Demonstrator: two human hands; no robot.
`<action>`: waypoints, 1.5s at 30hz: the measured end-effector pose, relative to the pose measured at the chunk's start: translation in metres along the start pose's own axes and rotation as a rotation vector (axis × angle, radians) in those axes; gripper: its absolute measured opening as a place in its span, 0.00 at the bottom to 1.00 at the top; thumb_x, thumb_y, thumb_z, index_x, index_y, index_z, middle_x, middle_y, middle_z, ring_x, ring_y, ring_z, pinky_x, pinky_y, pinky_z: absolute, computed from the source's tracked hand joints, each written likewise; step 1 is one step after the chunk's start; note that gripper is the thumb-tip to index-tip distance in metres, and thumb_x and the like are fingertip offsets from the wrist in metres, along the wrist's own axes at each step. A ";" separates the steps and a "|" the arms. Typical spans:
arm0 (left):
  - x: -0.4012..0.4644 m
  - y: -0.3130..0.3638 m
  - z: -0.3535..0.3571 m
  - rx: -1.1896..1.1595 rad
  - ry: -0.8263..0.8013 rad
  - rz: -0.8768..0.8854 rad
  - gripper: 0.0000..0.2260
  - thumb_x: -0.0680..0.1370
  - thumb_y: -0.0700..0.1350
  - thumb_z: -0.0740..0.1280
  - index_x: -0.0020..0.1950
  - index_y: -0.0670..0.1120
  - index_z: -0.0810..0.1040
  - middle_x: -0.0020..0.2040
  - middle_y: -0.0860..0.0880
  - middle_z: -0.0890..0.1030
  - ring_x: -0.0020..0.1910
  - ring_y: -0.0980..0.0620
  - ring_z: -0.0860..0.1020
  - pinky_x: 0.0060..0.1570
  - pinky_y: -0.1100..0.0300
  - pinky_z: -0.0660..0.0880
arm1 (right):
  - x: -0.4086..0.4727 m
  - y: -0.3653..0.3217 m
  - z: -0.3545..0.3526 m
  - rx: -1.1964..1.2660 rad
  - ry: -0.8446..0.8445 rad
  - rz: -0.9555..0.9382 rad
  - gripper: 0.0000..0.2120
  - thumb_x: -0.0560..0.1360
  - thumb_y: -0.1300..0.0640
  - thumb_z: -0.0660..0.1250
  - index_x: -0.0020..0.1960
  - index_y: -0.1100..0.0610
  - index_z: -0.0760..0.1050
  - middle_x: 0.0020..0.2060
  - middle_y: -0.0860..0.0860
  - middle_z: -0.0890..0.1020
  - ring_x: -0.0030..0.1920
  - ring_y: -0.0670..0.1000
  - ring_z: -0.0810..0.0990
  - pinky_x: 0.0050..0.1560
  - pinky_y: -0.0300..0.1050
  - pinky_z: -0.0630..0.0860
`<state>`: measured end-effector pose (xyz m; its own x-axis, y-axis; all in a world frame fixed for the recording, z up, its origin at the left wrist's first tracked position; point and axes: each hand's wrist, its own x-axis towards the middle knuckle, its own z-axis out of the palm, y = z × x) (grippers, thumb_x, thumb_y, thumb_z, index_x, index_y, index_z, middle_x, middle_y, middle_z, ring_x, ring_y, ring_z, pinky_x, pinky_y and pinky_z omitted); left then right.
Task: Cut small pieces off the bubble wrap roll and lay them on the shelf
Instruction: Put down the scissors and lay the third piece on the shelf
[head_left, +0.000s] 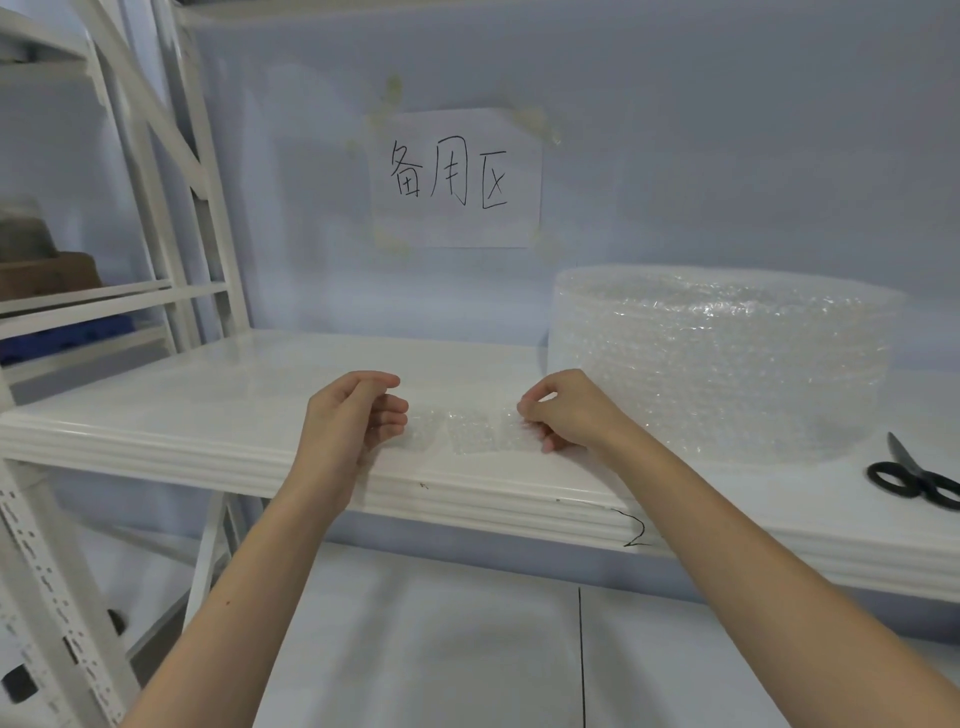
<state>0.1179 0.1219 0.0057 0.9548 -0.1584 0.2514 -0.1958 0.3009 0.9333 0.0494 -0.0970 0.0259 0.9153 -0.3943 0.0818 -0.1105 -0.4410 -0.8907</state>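
- The piece (470, 431) of bubble wrap is lying flat on the shelf (208, 415), near its front edge, between the two hands.
- The left hand (353, 415) is hovering at the left end of the piece with its fingers curled; whether they are pinching the wrap cannot be told.
- The right hand (566, 410) is sitting at the right end of the piece, its fingertips pinching or pressing that edge; the clear wrap is making the exact grip hard to read.
- The roll (722, 364) is standing on its flat end on the shelf, just behind and to the right of the right hand.
- The scissors (914, 478) are lying on the shelf near its front edge, right of the roll, with no hand touching them.
- A sign (457, 176) with handwritten characters is hanging on the wall behind the shelf.
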 end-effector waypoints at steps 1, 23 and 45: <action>0.002 0.001 0.000 -0.015 -0.005 -0.020 0.08 0.79 0.37 0.62 0.48 0.40 0.81 0.35 0.43 0.80 0.31 0.50 0.78 0.33 0.64 0.79 | -0.001 -0.001 0.001 0.016 -0.010 0.001 0.07 0.76 0.64 0.66 0.51 0.68 0.77 0.32 0.57 0.78 0.22 0.50 0.74 0.24 0.37 0.74; 0.022 0.007 -0.031 0.813 -0.485 0.112 0.17 0.71 0.52 0.75 0.60 0.59 0.79 0.55 0.61 0.79 0.55 0.67 0.75 0.48 0.70 0.73 | -0.036 0.021 -0.001 -0.583 -0.009 -0.273 0.24 0.69 0.37 0.64 0.63 0.43 0.73 0.58 0.50 0.78 0.60 0.50 0.74 0.57 0.48 0.73; 0.021 0.003 -0.031 0.665 -0.299 0.148 0.10 0.75 0.51 0.71 0.57 0.54 0.82 0.52 0.59 0.83 0.42 0.69 0.80 0.35 0.71 0.76 | -0.040 0.022 0.004 -0.572 0.010 -0.394 0.23 0.73 0.38 0.61 0.64 0.46 0.73 0.55 0.47 0.79 0.60 0.48 0.74 0.55 0.45 0.71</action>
<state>0.1444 0.1484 0.0056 0.8253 -0.4379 0.3566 -0.5019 -0.2791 0.8187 0.0122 -0.0881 0.0011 0.9256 -0.1238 0.3576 0.0402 -0.9074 -0.4183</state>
